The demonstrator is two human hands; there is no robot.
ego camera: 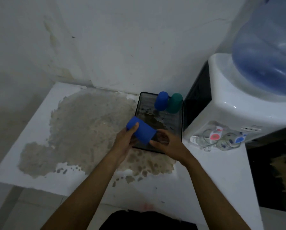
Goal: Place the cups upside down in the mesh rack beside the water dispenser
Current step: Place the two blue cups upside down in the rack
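Note:
A black mesh rack [182,117] lies on the white counter just left of the water dispenser [225,103]. At its far end stand two cups upside down: a blue cup [161,101] and a green cup [174,103] side by side. My left hand [124,141] grips a second blue cup [143,131], tilted on its side over the rack's near left corner, thumb across its base end. My right hand [167,143] hovers over the rack's near end with fingers curled and apart, its fingertips close to the cup's open rim.
The white counter [39,130] has a large patch of worn, bare grey surface. A blue water bottle [268,52] tops the dispenser, whose red tap [214,135] and blue tap [239,139] stick out at the front. A stained wall stands behind.

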